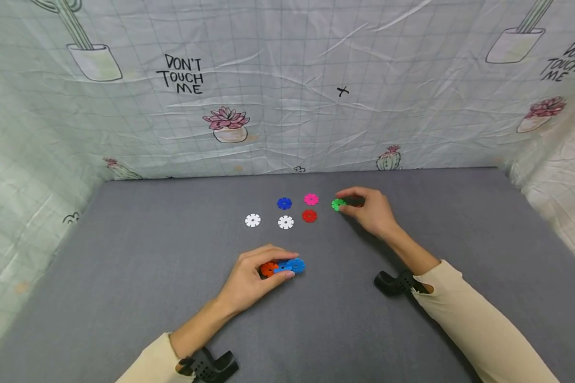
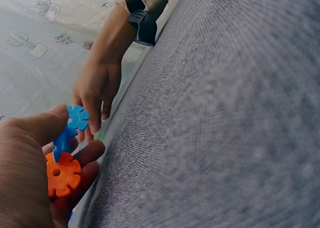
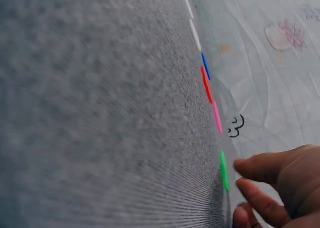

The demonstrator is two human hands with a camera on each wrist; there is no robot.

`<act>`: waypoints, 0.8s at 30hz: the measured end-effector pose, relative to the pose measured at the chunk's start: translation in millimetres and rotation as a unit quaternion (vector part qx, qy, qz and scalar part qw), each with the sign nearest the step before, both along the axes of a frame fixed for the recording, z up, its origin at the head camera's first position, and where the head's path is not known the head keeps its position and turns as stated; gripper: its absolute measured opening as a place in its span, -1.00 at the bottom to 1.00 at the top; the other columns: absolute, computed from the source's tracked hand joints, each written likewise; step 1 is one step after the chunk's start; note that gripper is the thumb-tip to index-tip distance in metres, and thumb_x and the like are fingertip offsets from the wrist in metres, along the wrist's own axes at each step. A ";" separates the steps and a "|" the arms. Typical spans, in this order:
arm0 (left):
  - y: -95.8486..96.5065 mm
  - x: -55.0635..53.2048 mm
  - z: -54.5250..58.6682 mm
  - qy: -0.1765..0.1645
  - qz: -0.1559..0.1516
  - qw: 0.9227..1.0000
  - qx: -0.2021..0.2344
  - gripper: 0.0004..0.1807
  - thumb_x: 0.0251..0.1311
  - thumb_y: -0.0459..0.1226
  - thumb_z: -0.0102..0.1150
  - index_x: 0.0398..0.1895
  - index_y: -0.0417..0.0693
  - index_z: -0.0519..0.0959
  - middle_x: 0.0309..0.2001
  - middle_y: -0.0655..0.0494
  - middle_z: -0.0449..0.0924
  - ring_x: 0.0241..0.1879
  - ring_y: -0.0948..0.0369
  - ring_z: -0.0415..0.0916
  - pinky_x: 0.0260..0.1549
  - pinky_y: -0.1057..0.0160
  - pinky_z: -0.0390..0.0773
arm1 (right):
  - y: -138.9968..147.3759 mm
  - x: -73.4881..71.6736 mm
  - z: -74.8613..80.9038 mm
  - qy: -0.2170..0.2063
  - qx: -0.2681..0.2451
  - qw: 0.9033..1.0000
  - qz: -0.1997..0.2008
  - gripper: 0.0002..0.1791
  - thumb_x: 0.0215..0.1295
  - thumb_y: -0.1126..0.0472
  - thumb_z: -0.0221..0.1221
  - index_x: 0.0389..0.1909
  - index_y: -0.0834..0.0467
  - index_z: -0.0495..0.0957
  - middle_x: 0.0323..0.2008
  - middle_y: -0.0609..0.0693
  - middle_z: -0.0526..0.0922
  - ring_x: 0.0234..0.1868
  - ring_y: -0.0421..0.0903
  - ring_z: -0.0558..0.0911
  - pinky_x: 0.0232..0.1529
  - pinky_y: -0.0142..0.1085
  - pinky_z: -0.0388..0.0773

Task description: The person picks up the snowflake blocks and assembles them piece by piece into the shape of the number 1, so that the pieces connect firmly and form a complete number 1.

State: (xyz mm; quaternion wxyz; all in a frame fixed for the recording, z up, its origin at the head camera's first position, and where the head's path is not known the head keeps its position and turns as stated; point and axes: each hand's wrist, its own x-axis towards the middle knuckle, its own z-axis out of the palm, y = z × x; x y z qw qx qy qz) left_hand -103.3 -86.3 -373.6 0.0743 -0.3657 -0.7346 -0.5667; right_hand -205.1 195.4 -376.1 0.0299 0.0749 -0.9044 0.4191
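With our left hand (image 1: pixel 254 274) we grip linked light-blue discs (image 1: pixel 296 265) and an orange disc (image 2: pixel 65 175), well short of the counter's (image 1: pixel 172 244) far edge. Near that edge lies the green disc (image 1: pixel 336 204); our right hand (image 1: pixel 371 214) is just beside it, fingers parted.

The left hand (image 1: pixel 246 274) is being held curled; the right hand (image 1: pixel 371 211) is being held outstretched, fingers (image 3: pixel 262 200) parted.
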 end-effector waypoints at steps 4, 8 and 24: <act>0.0 0.0 0.5 0.008 -0.001 1.000 0.002 -0.70 -0.02 -0.57 0.34 -0.15 -0.33 0.63 -0.20 -0.10 0.64 -0.16 0.06 0.58 -0.17 0.27 0.53 | 1.5 -4.3 -3.5 0.007 0.008 1.000 0.012 -0.68 0.18 0.31 0.32 -0.02 0.12 0.64 -0.05 0.09 0.65 -0.15 0.01 0.60 -0.23 -0.11 0.50; -0.1 -0.2 1.0 0.012 0.000 1.000 -0.001 -0.70 -0.03 -0.58 0.35 -0.16 -0.33 0.63 -0.20 -0.10 0.64 -0.16 0.07 0.58 -0.17 0.27 0.53 | 1.6 -8.0 -5.6 0.012 0.018 1.000 0.018 -0.67 0.17 0.31 0.32 -0.01 0.13 0.64 -0.05 0.09 0.64 -0.09 0.02 0.56 -0.13 -0.08 0.47; -3.7 -15.4 -33.5 0.019 0.000 1.000 0.003 -0.71 0.09 -0.38 0.36 -0.08 -0.16 0.66 -0.16 0.10 0.65 -0.12 0.19 0.57 -0.13 0.24 0.54 | 2.1 -4.6 -2.5 0.027 0.065 0.997 0.042 -0.68 0.17 0.30 0.32 -0.02 0.16 0.65 -0.15 0.11 0.57 -0.31 -0.02 0.43 -0.33 -0.18 0.35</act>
